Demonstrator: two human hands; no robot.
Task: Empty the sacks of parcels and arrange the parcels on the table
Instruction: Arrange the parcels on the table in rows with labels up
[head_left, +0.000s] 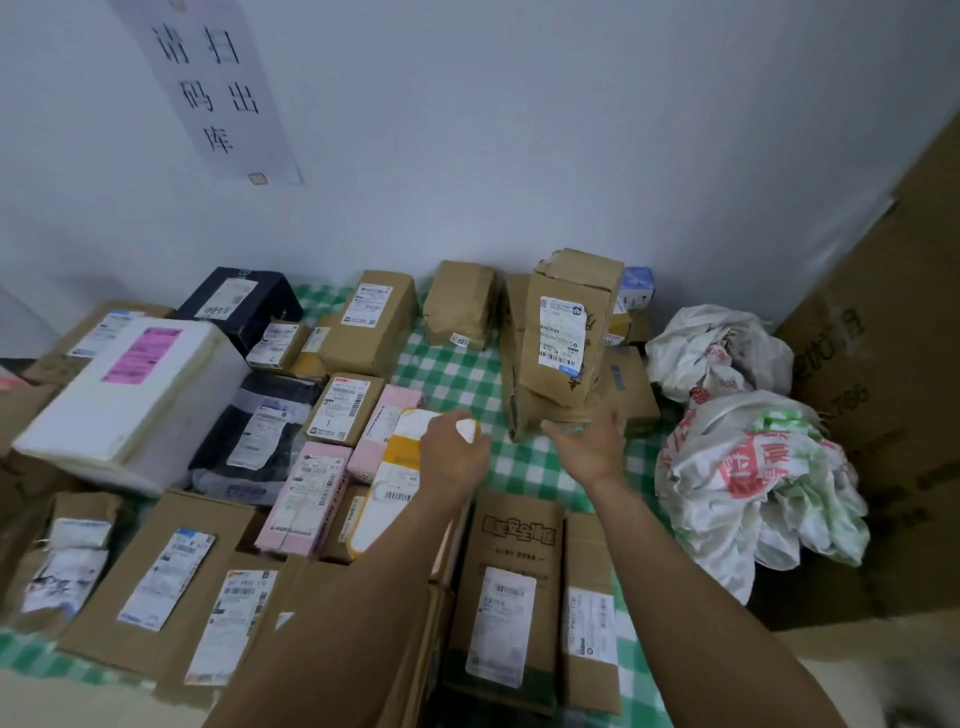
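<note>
Tabletop (457, 369) under green-check cloth, crowded with labelled parcels lying flat in rows. Big cardboard sheet (883, 364) leaning at right edge. White foam box (135, 395) far left, pink label on top. Two crumpled white sacks (753, 478) slumped on right side of tabletop, against the cardboard. Upright brown parcel (566, 332) standing near centre-back. White-and-yellow parcel (395, 483) lying mid-table among pink ones. Left hand (452, 452): fingers curled, gripping its top end. Right hand (587, 441): fingers spread and loose at foot of upright parcel; contact unclear.
</note>
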